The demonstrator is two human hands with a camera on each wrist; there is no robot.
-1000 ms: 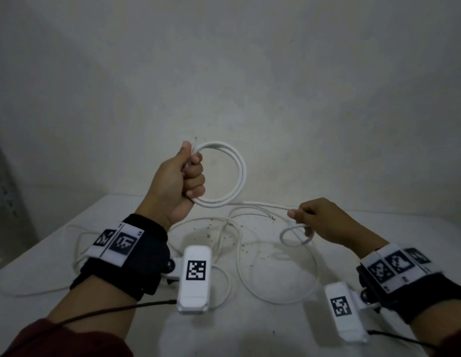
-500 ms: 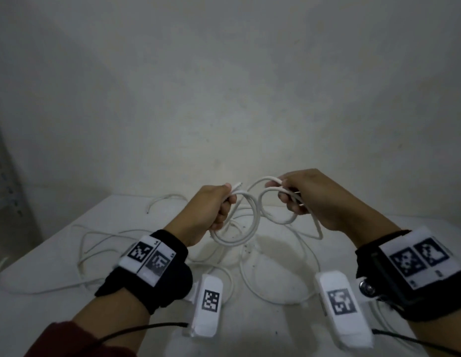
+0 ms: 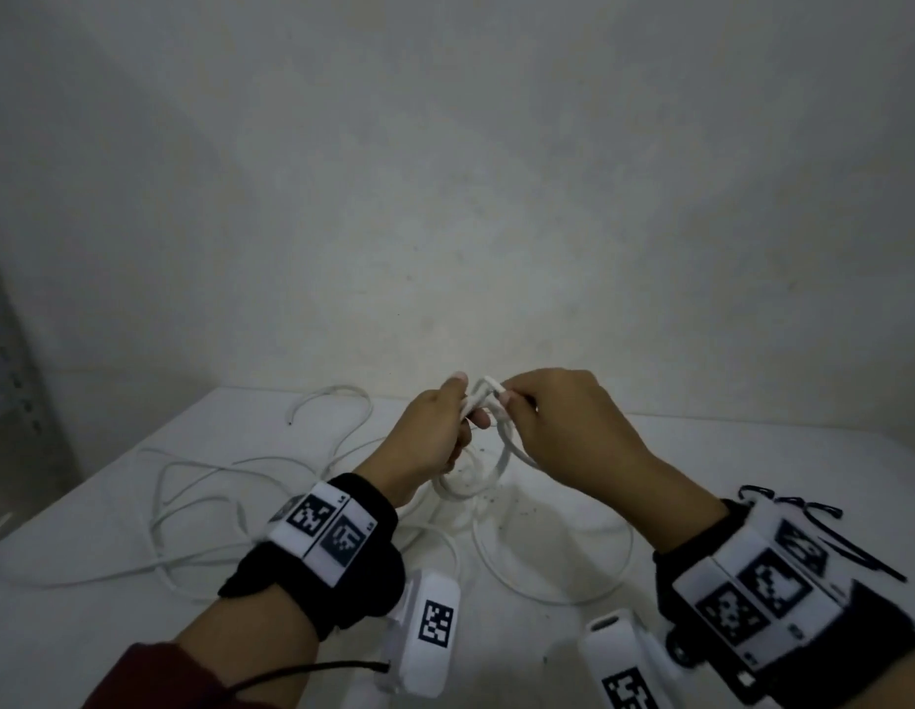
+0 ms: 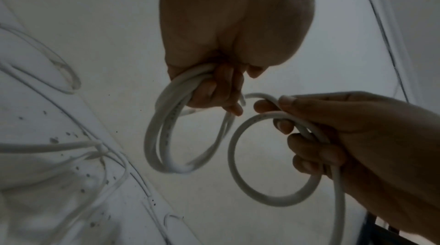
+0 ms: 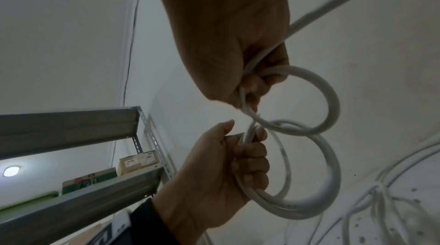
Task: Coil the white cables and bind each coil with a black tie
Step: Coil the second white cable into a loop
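My left hand (image 3: 440, 427) grips a small coil of white cable (image 3: 488, 481) above the table; the same coil (image 4: 164, 136) hangs from its curled fingers in the left wrist view. My right hand (image 3: 562, 427) is right beside it and holds a fresh loop (image 4: 273, 194) of the same cable, pinching it at the top close to the left thumb. In the right wrist view the loop (image 5: 331, 98) overlaps the coil (image 5: 316, 204). Thin black ties (image 3: 854, 550) lie on the table behind my right wrist.
Several loose white cables (image 3: 215, 504) sprawl over the left and middle of the white table (image 3: 752, 452), with dark specks around. A wall stands close behind. A grey metal shelf (image 5: 71, 123) with boxes stands to the left.
Both hands have dropped lower and come together. The right hand has carried a new loop of cable up to the coil in the left hand.
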